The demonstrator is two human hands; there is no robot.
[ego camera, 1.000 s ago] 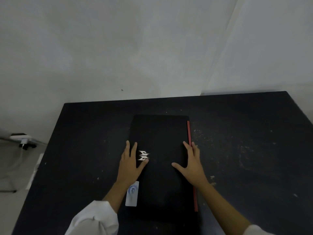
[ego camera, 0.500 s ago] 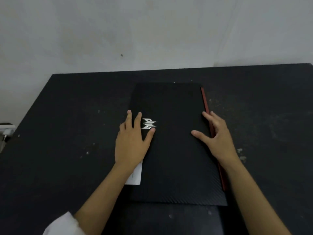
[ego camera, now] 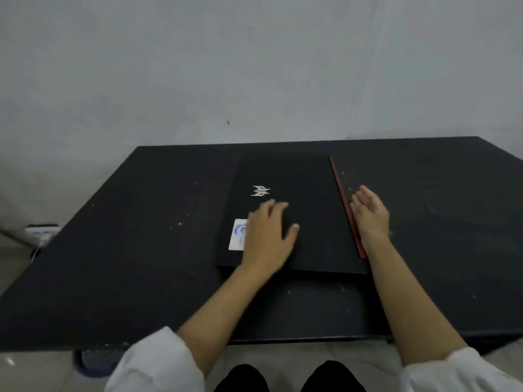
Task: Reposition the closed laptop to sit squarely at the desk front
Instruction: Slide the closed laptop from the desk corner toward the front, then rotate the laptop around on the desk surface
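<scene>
A person's left hand [ego camera: 267,236] lay flat, fingers spread, on the closed laptop [ego camera: 291,213]; right hand [ego camera: 369,212], open, flanked its red edge; repositioning underway, likely needing a pull toward the tabletop [ego camera: 141,250] front.

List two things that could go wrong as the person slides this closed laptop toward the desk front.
1. The left hand lies flat on the laptop lid without gripping it, so it may slip and leave the laptop crooked.
2. The right hand is open beside the red edge, apparently not on it; a one-sided pull could twist the laptop on the desk.
</scene>
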